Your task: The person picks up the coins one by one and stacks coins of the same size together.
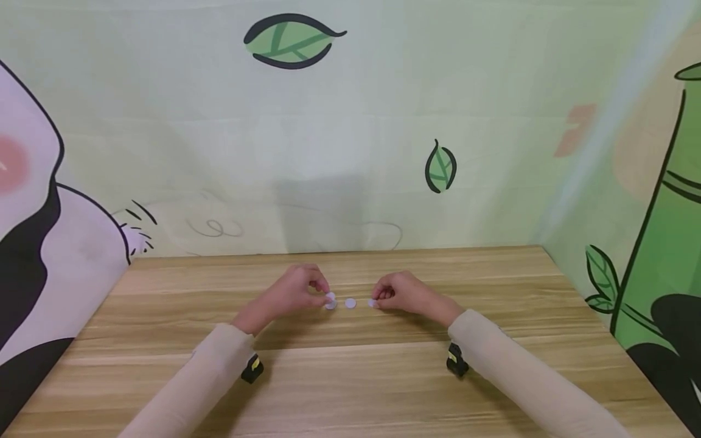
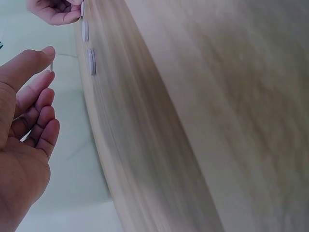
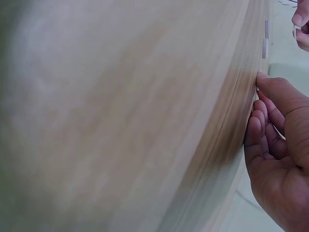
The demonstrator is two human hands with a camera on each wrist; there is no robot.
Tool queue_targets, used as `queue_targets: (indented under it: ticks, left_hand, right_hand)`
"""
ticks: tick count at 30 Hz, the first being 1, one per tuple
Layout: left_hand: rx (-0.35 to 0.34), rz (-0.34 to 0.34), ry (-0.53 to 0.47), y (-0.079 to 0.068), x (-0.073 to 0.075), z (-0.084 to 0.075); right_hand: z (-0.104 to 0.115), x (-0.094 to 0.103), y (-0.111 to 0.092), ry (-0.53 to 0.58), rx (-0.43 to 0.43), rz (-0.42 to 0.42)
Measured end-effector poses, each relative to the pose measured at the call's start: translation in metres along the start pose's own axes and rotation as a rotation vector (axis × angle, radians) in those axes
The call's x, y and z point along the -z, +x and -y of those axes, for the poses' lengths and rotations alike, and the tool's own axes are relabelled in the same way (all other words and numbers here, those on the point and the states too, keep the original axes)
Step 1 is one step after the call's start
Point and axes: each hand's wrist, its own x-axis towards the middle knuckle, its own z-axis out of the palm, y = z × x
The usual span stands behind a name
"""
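Note:
Near the far part of the wooden table, my left hand (image 1: 294,291) pinches a small white disc (image 2: 51,66) between thumb and forefinger, edge-on in the left wrist view. Just below it on the wood lies another white disc (image 1: 331,305), which looks doubled in thickness (image 2: 91,62). A middle white disc (image 1: 350,303) lies flat between the two hands, touched by neither. On the right, my right hand (image 1: 406,293) pinches a third white disc (image 1: 372,303) at table level, its other fingers curled in. In the right wrist view this disc is mostly hidden by the thumb.
The wood-grained table (image 1: 350,383) ends at a pale green backdrop (image 1: 350,121) printed with leaves. Its side panels rise at left and right. Black wrist devices (image 1: 252,368) hang under both sleeves, close above the tabletop.

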Motion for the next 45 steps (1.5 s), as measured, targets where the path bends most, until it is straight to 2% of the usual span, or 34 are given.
queue_targets:
  ticks: [12, 24, 37, 45]
  left_hand:
    - [-0.033, 0.008, 0.050, 0.002, -0.004, -0.003]
    - [-0.096, 0.006, 0.047, 0.008, -0.010, -0.006]
    - [-0.069, 0.025, 0.030, 0.019, -0.017, -0.010]
    - [-0.091, 0.034, 0.032, 0.023, -0.022, -0.015]
  right_hand:
    - [-0.001, 0.000, 0.001, -0.006, -0.001, 0.006]
    - [-0.003, -0.001, 0.003, -0.003, -0.002, 0.008]
    - [-0.002, 0.001, 0.002, -0.001, -0.003, 0.008]
    - [-0.005, 0.000, 0.004, -0.012, -0.015, 0.013]
